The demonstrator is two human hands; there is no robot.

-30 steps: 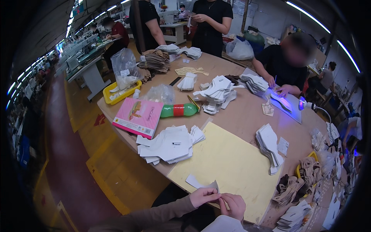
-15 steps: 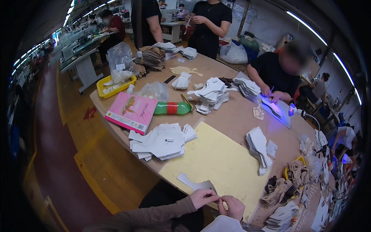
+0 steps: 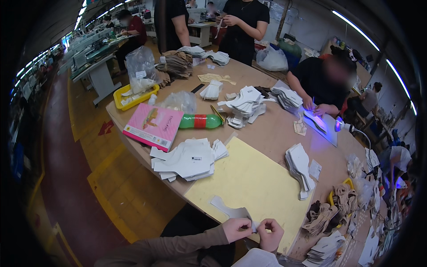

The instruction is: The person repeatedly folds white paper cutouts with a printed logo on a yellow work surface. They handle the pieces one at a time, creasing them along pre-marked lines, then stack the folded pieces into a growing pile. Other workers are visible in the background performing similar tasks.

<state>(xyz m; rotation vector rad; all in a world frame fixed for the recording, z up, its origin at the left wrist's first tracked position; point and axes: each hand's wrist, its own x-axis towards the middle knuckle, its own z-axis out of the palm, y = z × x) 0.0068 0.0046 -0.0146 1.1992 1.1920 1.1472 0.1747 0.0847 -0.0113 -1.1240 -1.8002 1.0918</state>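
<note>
A thin white cut piece (image 3: 227, 209), curved like a shoe-upper part, lies across the near edge of the yellow sheet (image 3: 249, 178) with its near end raised. My left hand (image 3: 237, 230) pinches that near end. Just right of it, my right hand (image 3: 271, 232) is closed with thumb and fingertips together by the piece's tip; what sits in this pinch is too small to make out. A pile of similar white pieces (image 3: 187, 160) rests at the sheet's left, and another stack (image 3: 299, 167) stands on its right side.
Left on the brown table are a pink book (image 3: 153, 127), a green bottle (image 3: 200, 121) and a yellow tray (image 3: 126, 101). A co-worker (image 3: 322, 84) sits across, beside a violet-lit lamp (image 3: 341, 125). Brown pieces (image 3: 322, 218) and white ones (image 3: 327, 250) lie at the near right.
My hands, fingertips together before, have parted a little, the right one shifting right. The near end of the white piece now shows between them. The whole view has shifted slightly.
</note>
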